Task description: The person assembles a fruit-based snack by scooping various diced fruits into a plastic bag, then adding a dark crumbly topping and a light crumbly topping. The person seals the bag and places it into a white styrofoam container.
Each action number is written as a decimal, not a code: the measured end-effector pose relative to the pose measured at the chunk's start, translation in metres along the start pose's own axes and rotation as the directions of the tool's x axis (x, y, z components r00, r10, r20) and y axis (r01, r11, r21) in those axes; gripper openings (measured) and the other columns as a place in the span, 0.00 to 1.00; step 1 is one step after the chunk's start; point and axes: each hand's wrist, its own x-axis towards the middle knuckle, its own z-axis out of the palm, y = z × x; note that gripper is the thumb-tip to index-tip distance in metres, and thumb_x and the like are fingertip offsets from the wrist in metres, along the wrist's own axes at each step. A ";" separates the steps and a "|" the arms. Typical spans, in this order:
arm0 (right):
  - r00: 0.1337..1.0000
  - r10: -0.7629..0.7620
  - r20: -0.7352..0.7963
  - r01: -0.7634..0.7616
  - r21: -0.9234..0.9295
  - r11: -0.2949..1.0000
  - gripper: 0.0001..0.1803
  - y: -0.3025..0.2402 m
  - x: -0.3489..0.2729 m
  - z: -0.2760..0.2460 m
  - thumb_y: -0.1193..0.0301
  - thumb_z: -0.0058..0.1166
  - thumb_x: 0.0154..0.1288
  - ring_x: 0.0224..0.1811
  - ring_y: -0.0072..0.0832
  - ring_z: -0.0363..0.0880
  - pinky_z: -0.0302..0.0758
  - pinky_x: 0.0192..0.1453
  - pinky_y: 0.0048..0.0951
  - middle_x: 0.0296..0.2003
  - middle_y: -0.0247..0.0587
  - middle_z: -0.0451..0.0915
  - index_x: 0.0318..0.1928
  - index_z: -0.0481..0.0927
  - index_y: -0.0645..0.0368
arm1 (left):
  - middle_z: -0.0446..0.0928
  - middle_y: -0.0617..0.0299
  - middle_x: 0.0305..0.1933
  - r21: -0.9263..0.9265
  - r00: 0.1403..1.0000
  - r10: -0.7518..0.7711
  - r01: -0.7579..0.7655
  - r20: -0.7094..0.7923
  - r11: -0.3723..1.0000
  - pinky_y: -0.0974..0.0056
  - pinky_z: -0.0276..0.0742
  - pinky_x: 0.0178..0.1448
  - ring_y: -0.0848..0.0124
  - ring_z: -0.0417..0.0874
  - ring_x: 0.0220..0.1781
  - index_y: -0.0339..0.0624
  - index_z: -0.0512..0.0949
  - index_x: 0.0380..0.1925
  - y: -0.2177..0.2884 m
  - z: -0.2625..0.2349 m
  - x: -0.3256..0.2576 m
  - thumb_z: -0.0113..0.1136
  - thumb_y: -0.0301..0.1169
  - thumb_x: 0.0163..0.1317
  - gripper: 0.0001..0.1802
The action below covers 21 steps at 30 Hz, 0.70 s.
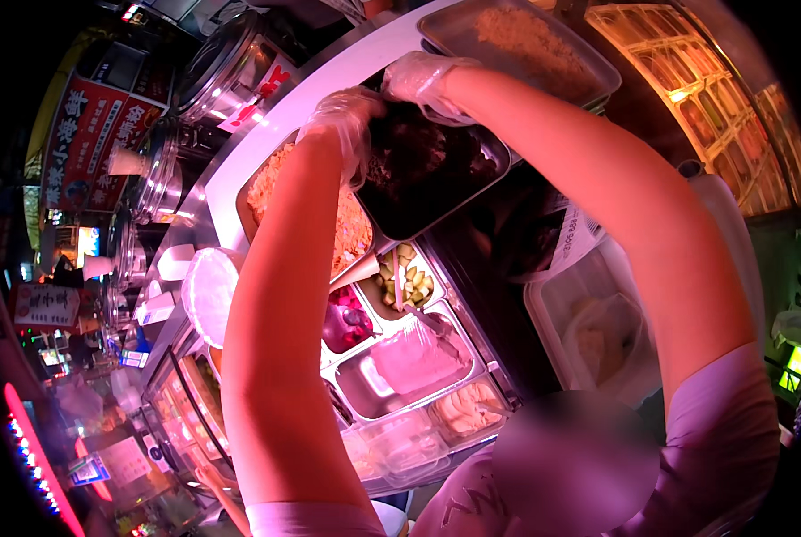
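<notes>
Both my hands wear clear plastic gloves and reach to the far end of a dark rectangular tray [436, 213] heaped with dark, nearly black food [418, 157]. My left hand [342, 125] is at the tray's far left edge, with its fingers curled in. My right hand [426, 85] bends over the far rim, close beside the left. The fingertips of both, and whatever they grip, are hidden by the gloves and dark shadow. Under my left forearm lies a tray of orange-pink shredded food [351, 228]. Beyond my right wrist, another tray holds crumbly brown food [530, 40].
Nearer me, inset pans hold green diced pieces [405, 277], purple-red pieces [351, 322] and a pale pink paste [418, 353]. A clear plastic tub [579, 313] stands right of them. Lidded round containers [226, 76] line the left counter; another person's arm [211, 479] shows lower left.
</notes>
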 end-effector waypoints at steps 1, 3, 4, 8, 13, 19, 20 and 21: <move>0.993 -0.100 -0.060 0.093 -0.114 0.989 0.17 0.009 -0.001 0.005 0.66 0.54 0.65 0.49 0.33 0.85 0.76 0.56 0.33 0.47 0.46 0.87 0.50 0.87 0.56 | 0.82 0.53 0.57 0.026 0.998 0.059 -0.059 0.003 0.998 0.62 0.78 0.65 0.55 0.81 0.61 0.44 0.86 0.47 -0.001 -0.002 0.003 0.71 0.19 0.40 0.27; 0.985 -0.113 -0.127 0.106 -0.059 0.993 0.16 0.010 -0.025 0.002 0.67 0.52 0.66 0.49 0.32 0.84 0.76 0.56 0.34 0.47 0.45 0.87 0.51 0.87 0.54 | 0.83 0.53 0.55 0.249 0.973 0.224 -0.230 0.055 0.941 0.62 0.75 0.69 0.57 0.79 0.64 0.46 0.87 0.44 0.002 -0.008 0.004 0.71 0.25 0.44 0.22; 0.993 -0.035 -0.113 0.049 0.121 0.991 0.17 -0.001 -0.041 -0.002 0.67 0.52 0.66 0.49 0.32 0.84 0.76 0.56 0.34 0.47 0.45 0.87 0.52 0.87 0.53 | 0.83 0.54 0.55 0.086 0.995 0.063 -0.069 0.071 0.994 0.62 0.75 0.69 0.58 0.80 0.64 0.46 0.87 0.43 0.003 -0.006 -0.001 0.70 0.25 0.44 0.21; 0.994 -0.106 0.026 0.106 0.010 0.994 0.19 0.034 -0.038 0.014 0.68 0.53 0.66 0.51 0.33 0.83 0.74 0.58 0.34 0.48 0.46 0.86 0.56 0.85 0.53 | 0.84 0.56 0.53 -0.112 0.984 -0.118 0.133 0.134 0.985 0.64 0.75 0.68 0.58 0.81 0.63 0.45 0.88 0.39 0.047 -0.013 -0.005 0.68 0.25 0.47 0.15; 0.999 0.052 0.014 -0.053 0.496 0.867 0.19 0.039 -0.073 0.020 0.68 0.52 0.67 0.53 0.33 0.82 0.72 0.60 0.37 0.51 0.48 0.85 0.56 0.84 0.57 | 0.84 0.54 0.53 0.079 0.995 0.069 -0.063 -0.071 0.995 0.67 0.76 0.67 0.60 0.81 0.63 0.44 0.88 0.37 0.087 -0.031 -0.041 0.72 0.31 0.46 0.15; 0.989 0.126 -0.082 -0.112 0.165 0.980 0.24 0.013 -0.075 0.007 0.59 0.46 0.74 0.62 0.46 0.78 0.72 0.64 0.41 0.55 0.54 0.82 0.59 0.80 0.62 | 0.82 0.50 0.57 0.588 0.827 -0.468 0.219 0.311 0.778 0.62 0.81 0.64 0.59 0.81 0.64 0.38 0.83 0.50 0.145 -0.032 -0.035 0.67 0.29 0.55 0.20; 0.993 0.102 -0.067 -0.101 0.009 0.995 0.26 0.017 -0.074 0.004 0.57 0.44 0.75 0.63 0.48 0.77 0.71 0.65 0.42 0.55 0.55 0.82 0.60 0.79 0.62 | 0.80 0.47 0.59 0.551 0.735 -0.551 0.289 0.396 0.783 0.59 0.82 0.63 0.58 0.80 0.65 0.36 0.80 0.55 0.159 -0.036 -0.026 0.63 0.26 0.59 0.22; 0.985 0.135 -0.109 -0.119 0.140 0.983 0.29 0.004 -0.077 0.012 0.52 0.42 0.75 0.65 0.50 0.75 0.69 0.68 0.44 0.59 0.55 0.80 0.60 0.78 0.64 | 0.80 0.47 0.59 0.605 0.807 -0.547 0.327 0.221 0.726 0.61 0.82 0.63 0.56 0.80 0.65 0.36 0.77 0.59 0.124 0.007 -0.031 0.71 0.37 0.50 0.34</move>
